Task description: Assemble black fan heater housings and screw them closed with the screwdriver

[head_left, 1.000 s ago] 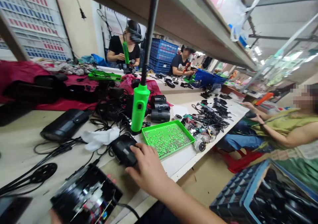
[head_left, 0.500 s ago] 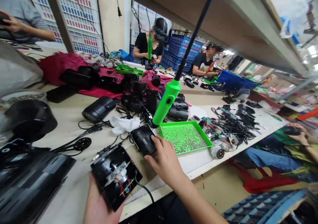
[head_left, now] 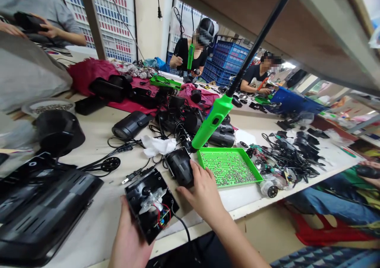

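My left hand (head_left: 130, 236) is closed around the lower side of an open black plastic housing (head_left: 139, 212). Inside it show red wires, a small circuit board and a clear plastic piece. A black cord (head_left: 183, 222) runs from its right side. My right hand (head_left: 206, 192) grips a rounded black cover (head_left: 181, 166) just beyond the housing, thumb on the near side and fingers on the right edge. The two parts are close but apart. Behind the cover hangs a green electric screwdriver (head_left: 212, 123), its lower end near the cover and the tray; neither hand touches it.
A green tray (head_left: 260, 179) of small screws lies right of my right hand. Black cylindrical housings (head_left: 130, 124), cords and a white cloth (head_left: 158, 145) lie beyond. Large black casings (head_left: 44, 216) fill the left. Co-workers sit across the bench; a shelf (head_left: 323, 54) hangs overhead.
The whole view has shifted, so things appear further right. Both hands keep their holds, and the cover is turned slightly. The co-worker at upper left has brought a black part further into view.
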The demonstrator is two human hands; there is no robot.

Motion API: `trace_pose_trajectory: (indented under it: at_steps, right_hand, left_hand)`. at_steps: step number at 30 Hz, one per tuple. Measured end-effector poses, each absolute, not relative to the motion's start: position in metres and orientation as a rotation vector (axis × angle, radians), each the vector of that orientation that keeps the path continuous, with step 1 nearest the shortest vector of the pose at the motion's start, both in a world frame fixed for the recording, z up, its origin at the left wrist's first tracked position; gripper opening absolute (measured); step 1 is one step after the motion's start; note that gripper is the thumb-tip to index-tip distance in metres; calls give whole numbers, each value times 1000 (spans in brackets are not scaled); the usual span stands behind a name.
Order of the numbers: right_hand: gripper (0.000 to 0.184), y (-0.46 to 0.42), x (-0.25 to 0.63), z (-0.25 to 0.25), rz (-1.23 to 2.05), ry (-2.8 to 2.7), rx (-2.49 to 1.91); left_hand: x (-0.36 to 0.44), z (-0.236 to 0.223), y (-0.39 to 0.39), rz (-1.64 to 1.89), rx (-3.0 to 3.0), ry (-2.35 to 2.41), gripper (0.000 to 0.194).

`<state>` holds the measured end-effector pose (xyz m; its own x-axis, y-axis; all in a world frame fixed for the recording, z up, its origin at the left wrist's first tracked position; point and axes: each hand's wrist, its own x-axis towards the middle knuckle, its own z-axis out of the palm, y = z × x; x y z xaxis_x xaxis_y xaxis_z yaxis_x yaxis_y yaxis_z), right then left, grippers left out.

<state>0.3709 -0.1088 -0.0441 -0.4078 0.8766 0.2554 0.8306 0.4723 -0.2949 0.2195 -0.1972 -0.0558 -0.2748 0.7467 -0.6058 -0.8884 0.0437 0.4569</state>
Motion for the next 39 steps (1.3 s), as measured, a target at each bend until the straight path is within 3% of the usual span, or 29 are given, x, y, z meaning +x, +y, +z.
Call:
trace_pose_trajectory:
  at_steps: [4,12,18,22,29,39]
  right_hand:
    - [70,-111,375,-37,294,-2278,-1431]
    - [62,-123,385,-33,1032,-1832,-1308]
    - [65,-126,383,-32,1150,-1734,-1236]
    - [65,-138,386,-26,1002,-1802,-1194]
    - [81,-167,386,-16,215,-2194,-885]
    - [79,-160,363,-27,154,-2375,-896]
  left_hand:
    - [222,-46,-194,1631,-231,1035,44]
    - [212,-43,-192,1566,-281,1036,53]
    - [210,-51,-195,1600,-237,1048,51]
    - [218,-44,-192,1640,-240,1105,49]
    - [235,-28,-187,1599,-365,997,47]
    - [239,-33,-191,1510,-304,979,53]
